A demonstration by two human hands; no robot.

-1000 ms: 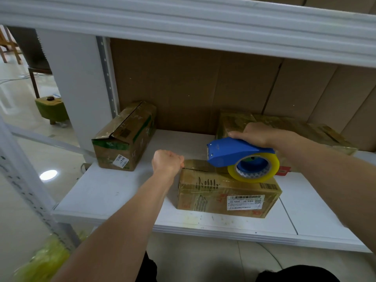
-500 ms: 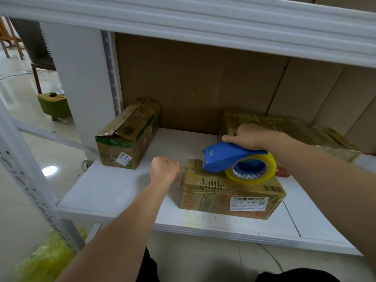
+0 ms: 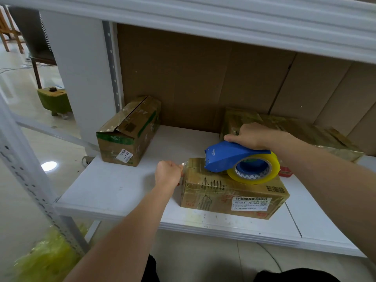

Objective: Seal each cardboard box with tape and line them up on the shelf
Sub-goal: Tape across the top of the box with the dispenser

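1. Three cardboard boxes are counted on the white shelf [image 3: 114, 190]: the left box [image 3: 130, 133], the front box [image 3: 234, 192], the rear box [image 3: 295, 129].
2. One blue tape dispenser [image 3: 234, 155] is gripped by the right hand [image 3: 252, 135] atop the front box.
3. The tape end [image 3: 186, 164] is pinched by the curled left hand [image 3: 167, 175] at that box's left edge.

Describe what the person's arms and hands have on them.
Nothing shows on either: the left hand and right hand are bare, with no gloves, rings or watch visible. Both forearms are uncovered as far as the frame shows; no sleeves appear.
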